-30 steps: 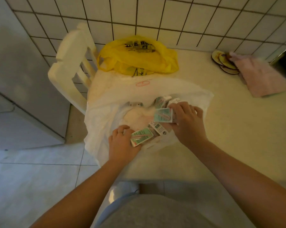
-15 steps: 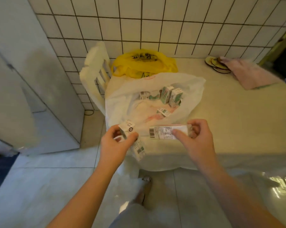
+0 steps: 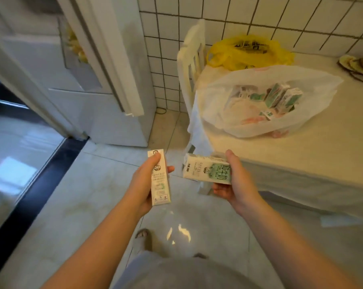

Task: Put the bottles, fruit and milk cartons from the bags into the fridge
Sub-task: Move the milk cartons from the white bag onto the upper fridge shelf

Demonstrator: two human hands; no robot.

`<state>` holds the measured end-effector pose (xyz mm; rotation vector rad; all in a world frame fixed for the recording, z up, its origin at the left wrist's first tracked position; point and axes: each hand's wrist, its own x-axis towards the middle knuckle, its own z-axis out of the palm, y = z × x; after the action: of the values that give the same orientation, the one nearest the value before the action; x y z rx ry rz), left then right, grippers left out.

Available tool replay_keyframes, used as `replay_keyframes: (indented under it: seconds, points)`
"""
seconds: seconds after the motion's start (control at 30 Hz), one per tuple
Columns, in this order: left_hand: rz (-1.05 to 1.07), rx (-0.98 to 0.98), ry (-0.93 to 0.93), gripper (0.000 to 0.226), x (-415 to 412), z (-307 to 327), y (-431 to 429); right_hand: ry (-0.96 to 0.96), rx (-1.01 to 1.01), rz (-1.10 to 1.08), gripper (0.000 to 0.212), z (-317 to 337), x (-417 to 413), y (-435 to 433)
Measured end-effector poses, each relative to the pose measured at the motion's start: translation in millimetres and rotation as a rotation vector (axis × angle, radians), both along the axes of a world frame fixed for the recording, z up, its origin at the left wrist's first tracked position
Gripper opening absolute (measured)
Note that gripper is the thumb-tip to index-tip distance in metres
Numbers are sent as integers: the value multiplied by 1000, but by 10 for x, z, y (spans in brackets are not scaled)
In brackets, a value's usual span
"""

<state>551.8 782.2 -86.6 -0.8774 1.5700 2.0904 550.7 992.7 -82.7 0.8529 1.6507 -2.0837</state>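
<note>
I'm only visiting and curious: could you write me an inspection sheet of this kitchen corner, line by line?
Surface: cream table, bearing two bags and coasters.
Job's things: more milk cartons lie in the open white plastic bag; yellow bag behind it, contents hidden; fridge at left, door open.
Clutter: stacked coasters at the table's far right.
Hands: left hand grips the left carton; right hand grips the right carton, lying sideways; both over the floor.
Cables: dark cord on the floor beside the fridge.
Surroundings: white chair beside the table; tiled wall.
</note>
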Motion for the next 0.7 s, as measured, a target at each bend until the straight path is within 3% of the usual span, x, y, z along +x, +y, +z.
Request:
replay_keyframes:
  seconds: [0.13, 0.3, 0.47, 0.7]
  points:
    - [127, 140, -103, 57, 152, -41, -664, -41, 28, 140, 74, -54, 27, -651]
    - [248, 171, -99, 76, 176, -114, -1635, -40, -69, 257, 67, -137, 6, -1626]
    - [226, 125, -35, 60, 155, -208, -2830, -28, -97, 338, 44, -225, -69, -2742]
    - [91, 74, 98, 38, 110, -237, -4465, 58, 56, 348, 22, -219, -325, -4085]
